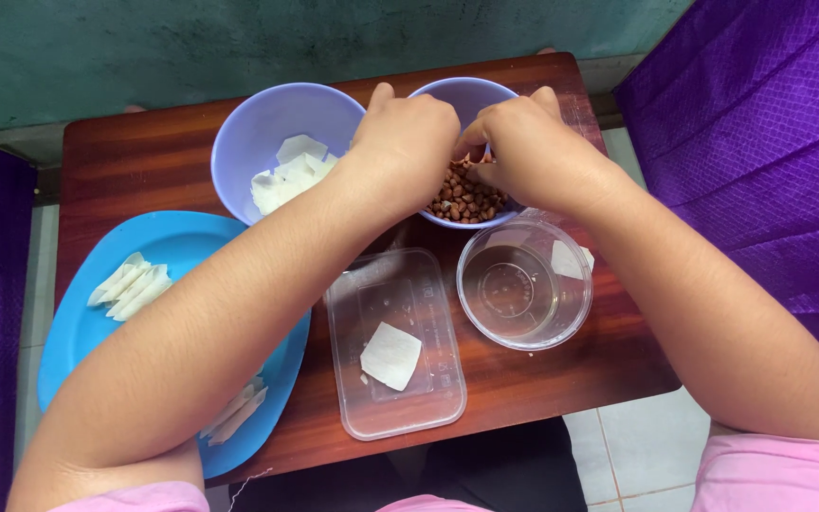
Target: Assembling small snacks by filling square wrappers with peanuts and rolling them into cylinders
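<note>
From my remote seat I look straight down on a small dark reddish wooden table [144, 156]. Both hands meet over the pale lavender plastic bowl of brown peanuts [466, 197] at the far right: the left hand [408, 142] hangs knuckles-up over its near-left rim, fingers curled under so that I cannot tell whether they pinch anything, and the right hand [523, 142] has its fingertips bunched together down at the nuts (what sits between them is hidden). The two hands nearly touch. Just left stands a second lavender plastic bowl [258, 128] holding white square wrapper sheets [288, 175]. On the near left lies a round blue plastic plate [182, 242] with folded white wrappers [130, 284] in a row. In front of the peanuts rests a clear rectangular plastic lid [395, 341] carrying one flat white wrapper [391, 356], and beside it a clear round plastic container [523, 283].
</note>
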